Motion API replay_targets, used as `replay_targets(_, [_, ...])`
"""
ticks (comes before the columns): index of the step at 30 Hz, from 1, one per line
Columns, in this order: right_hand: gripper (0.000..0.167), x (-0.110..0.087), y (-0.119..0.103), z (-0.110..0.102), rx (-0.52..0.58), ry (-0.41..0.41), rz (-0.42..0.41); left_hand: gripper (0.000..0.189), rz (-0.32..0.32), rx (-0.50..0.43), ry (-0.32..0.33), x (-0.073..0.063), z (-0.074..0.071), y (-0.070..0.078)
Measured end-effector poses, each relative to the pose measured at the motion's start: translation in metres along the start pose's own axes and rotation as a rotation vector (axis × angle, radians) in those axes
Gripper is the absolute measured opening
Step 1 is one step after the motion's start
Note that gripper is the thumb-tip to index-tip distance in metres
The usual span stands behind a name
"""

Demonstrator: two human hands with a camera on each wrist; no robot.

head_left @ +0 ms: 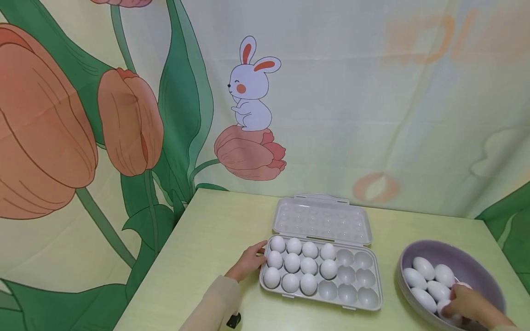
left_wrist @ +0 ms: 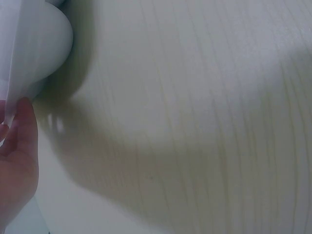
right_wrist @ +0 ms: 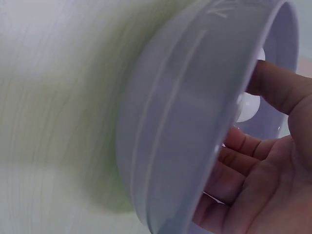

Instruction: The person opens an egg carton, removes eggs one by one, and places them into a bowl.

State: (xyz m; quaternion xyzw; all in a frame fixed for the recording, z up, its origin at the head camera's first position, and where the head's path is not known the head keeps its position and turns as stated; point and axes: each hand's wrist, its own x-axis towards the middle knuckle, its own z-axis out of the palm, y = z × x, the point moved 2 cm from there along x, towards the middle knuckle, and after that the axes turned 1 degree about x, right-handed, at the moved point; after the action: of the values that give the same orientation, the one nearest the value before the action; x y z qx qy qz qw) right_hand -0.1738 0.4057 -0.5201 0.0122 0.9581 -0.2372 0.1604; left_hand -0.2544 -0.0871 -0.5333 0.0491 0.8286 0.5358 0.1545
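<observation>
My left hand (head_left: 250, 261) pinches the left edge of a pale grey plastic egg carton (head_left: 304, 299). In the left wrist view its fingers (left_wrist: 27, 126) lie on both sides of the rim. White eggs (head_left: 292, 262) fill the carton's left side; its two right columns and the front cup beside them hold none. At the right, my right hand (head_left: 472, 304) reaches over the rim of a purple bowl (head_left: 449, 250) containing several white eggs (head_left: 423, 268). The right wrist view shows its thumb and curled fingers about a white egg (right_wrist: 249, 107), partly hidden by the bowl wall.
The carton's lid (head_left: 323, 220) lies folded back toward the wall. A small black object (head_left: 233, 320) shows under the left sleeve. Behind the light wood-patterned table (head_left: 198, 239) hangs a cloth printed with tulips and a rabbit (head_left: 252, 105).
</observation>
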Motion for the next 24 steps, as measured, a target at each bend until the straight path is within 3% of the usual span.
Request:
replay_targets(5, [0.033, 0.003, 0.004, 0.005, -0.001, 0.038, 0.008, 0.054, 0.005, -0.020, -0.006, 0.003, 0.000, -0.003])
replay_targets(13, [0.039, 0.008, 0.012, 0.011, -0.015, 0.061, 0.028, 0.055, 0.011, 0.005, -0.001, 0.020, 0.004, -0.030])
replay_targets(21, [0.041, 0.008, 0.010, 0.013, 0.036, 0.053, 0.052, 0.054, 0.010, -0.012, -0.011, 0.006, 0.001, -0.007])
replay_targets(24, [0.043, 0.008, 0.010, 0.012, 0.017, 0.047, 0.042, 0.054, 0.012, -0.005, -0.009, 0.006, 0.001, -0.008])
